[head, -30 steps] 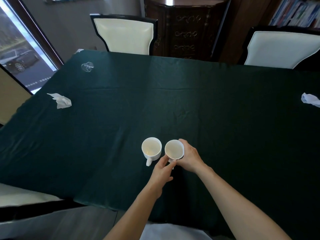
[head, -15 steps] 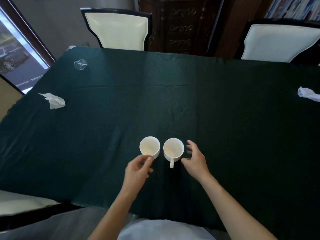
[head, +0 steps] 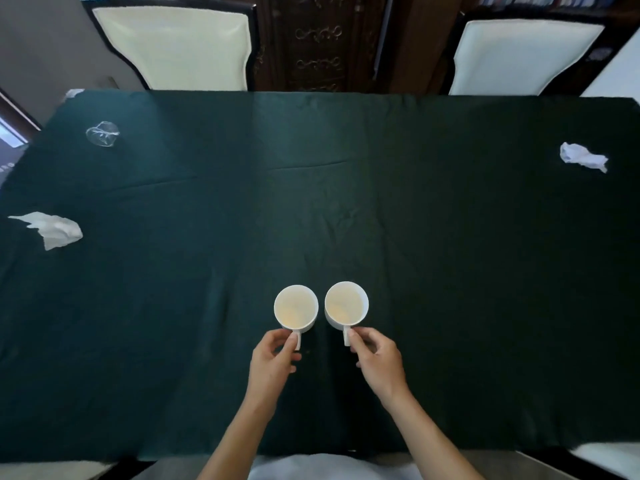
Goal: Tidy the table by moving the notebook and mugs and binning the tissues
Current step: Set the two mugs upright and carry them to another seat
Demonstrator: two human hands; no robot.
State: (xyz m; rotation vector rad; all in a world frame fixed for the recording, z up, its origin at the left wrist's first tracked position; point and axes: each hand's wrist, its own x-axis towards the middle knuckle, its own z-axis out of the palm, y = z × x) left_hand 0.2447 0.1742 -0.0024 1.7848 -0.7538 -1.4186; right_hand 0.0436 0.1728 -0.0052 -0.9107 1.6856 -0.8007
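Two white mugs stand side by side on the dark green tablecloth (head: pixel 450 258), handles toward me. My left hand (head: pixel 273 362) pinches the handle of the left mug (head: pixel 296 306). My right hand (head: pixel 377 358) pinches the handle of the right mug (head: pixel 346 303). Both mugs rest upright on the cloth and look empty. A crumpled white tissue (head: pixel 52 230) lies at the left edge of the table. Another crumpled tissue (head: pixel 581 156) lies far right. No notebook is in view.
A clear crumpled plastic cup (head: pixel 102 133) lies at the far left corner. Two cream-backed chairs (head: pixel 173 43) (head: pixel 519 57) stand behind the far edge, with a dark carved cabinet (head: pixel 318 39) between them. Cream seat cushions show at both near corners.
Both hands have shifted onto the mug handles, and the left mug's handle now points straight at me. The camera has tilted down and swung right.
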